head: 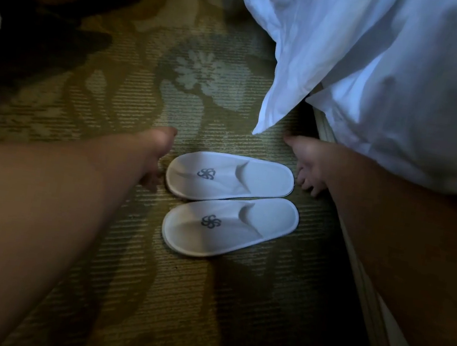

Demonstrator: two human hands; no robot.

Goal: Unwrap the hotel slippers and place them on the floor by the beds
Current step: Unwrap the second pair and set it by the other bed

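Two white hotel slippers with a grey swirl logo lie side by side on the patterned carpet, toes to the left. The far slipper lies between my hands; the near slipper lies just below it. My left hand hangs at the far slipper's toe end, fingers down near its edge. My right hand is at that slipper's heel end, fingers loosely spread and pointing down, close to the rim. Neither hand holds anything. No wrapper shows.
A white duvet hangs off the bed at the upper right, its corner just above my right hand. The bed base edge runs down the right side. Olive floral carpet spreads around. Dark shapes sit at the upper left.
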